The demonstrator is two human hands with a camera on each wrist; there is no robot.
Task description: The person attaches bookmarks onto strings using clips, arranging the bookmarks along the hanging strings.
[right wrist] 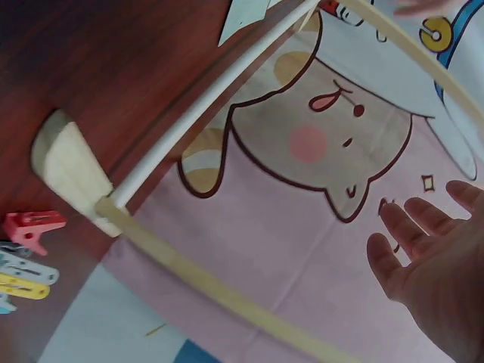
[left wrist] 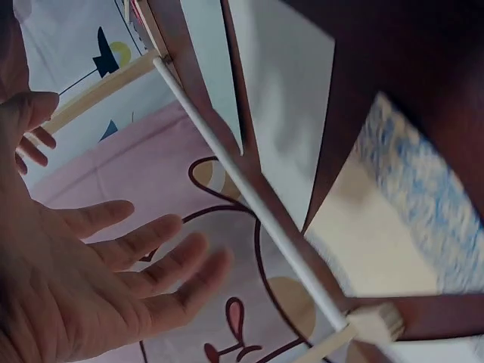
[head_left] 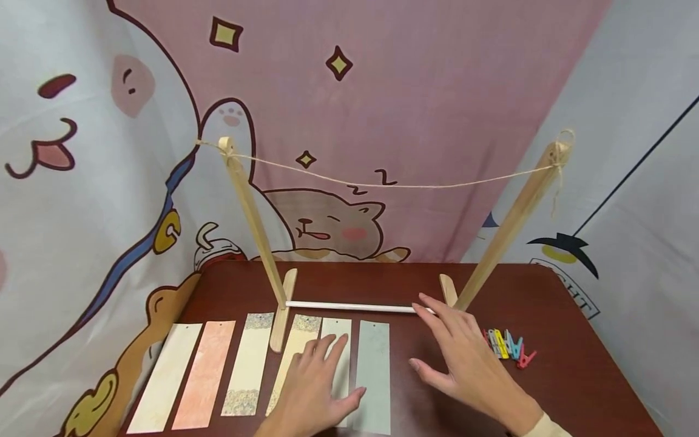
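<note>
- Head: 6 paper strips (head_left: 249, 363) lie near the wooden frame (head_left: 506, 227); left hand (head_left: 317, 385) hides parts of them; right hand (head_left: 469, 361) overlaps the end of the white rod (head_left: 355, 307); clips (head_left: 499, 344) lie beside it.
- Left wrist: fingers (left wrist: 144, 237) spread, grasping nothing.
- Right wrist: fingers (right wrist: 404, 227) loosely extended, holding nothing.

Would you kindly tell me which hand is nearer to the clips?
Right. The right hand is just left of the clips in the head view, not touching them; the left hand is farther left, over the strips.
</note>
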